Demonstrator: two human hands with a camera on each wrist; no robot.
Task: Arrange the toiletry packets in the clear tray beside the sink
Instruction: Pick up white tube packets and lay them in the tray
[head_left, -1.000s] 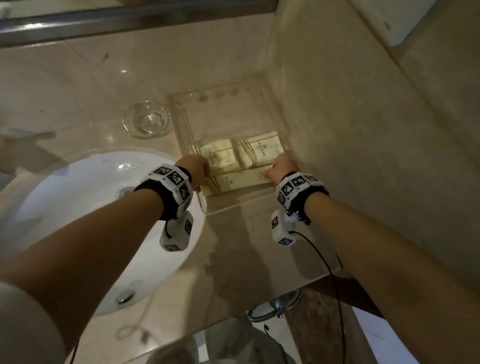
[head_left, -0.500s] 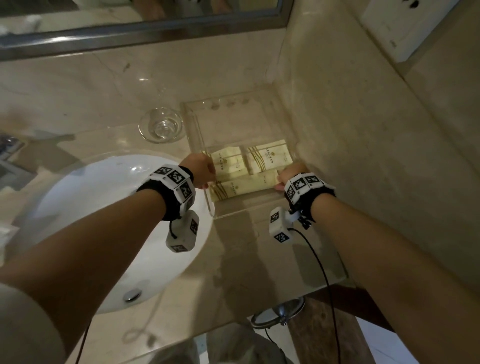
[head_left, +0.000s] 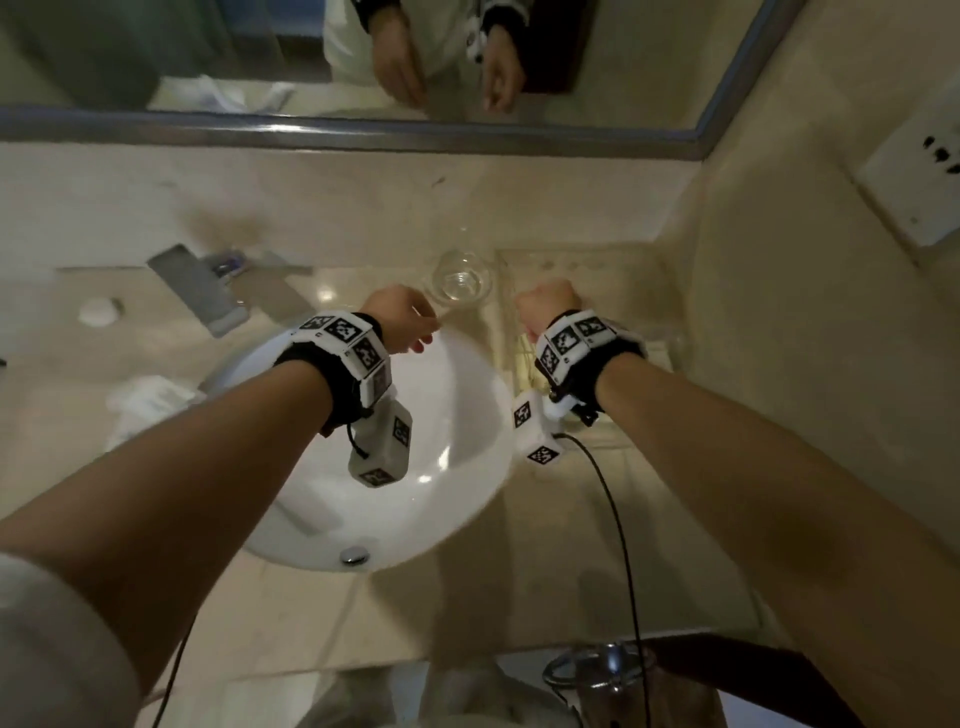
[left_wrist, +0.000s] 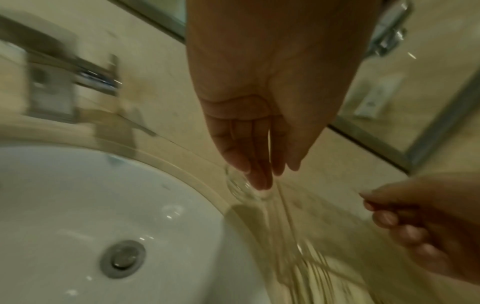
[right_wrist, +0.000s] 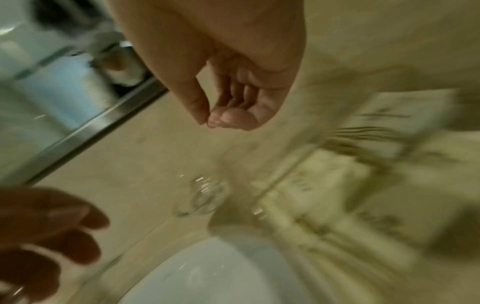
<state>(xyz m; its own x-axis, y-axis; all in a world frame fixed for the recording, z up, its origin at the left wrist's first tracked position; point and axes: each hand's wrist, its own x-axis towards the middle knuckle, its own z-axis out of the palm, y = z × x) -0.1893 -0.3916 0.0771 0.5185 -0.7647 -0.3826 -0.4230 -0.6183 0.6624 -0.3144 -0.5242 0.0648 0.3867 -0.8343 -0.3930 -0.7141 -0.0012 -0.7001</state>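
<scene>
The clear tray (head_left: 582, 255) stands on the counter in the corner, right of the sink (head_left: 457, 426). Pale yellow toiletry packets (right_wrist: 327, 176) lie flat in it, blurred in both wrist views. In the head view my right wrist covers most of them, and only a yellow strip of the packets (head_left: 522, 358) shows. My left hand (head_left: 402, 325) hovers over the sink's far rim with fingers straight and empty (left_wrist: 262, 174). My right hand (head_left: 545, 309) hangs above the tray, fingers loosely curled, thumb tip at the forefinger, holding nothing (right_wrist: 221, 115).
A small glass bowl (head_left: 460, 280) sits between sink and tray, just past my left fingertips. The faucet (head_left: 202, 291) is at the back left, a white cloth (head_left: 145, 400) left of the sink. The mirror (head_left: 363, 130) runs along the back; the side wall with a socket (head_left: 914, 176) hems the tray.
Both hands have let go of the front packet and risen off the tray, the left one drifting left over the sink rim. The view has tilted up, bringing in the mirror.
</scene>
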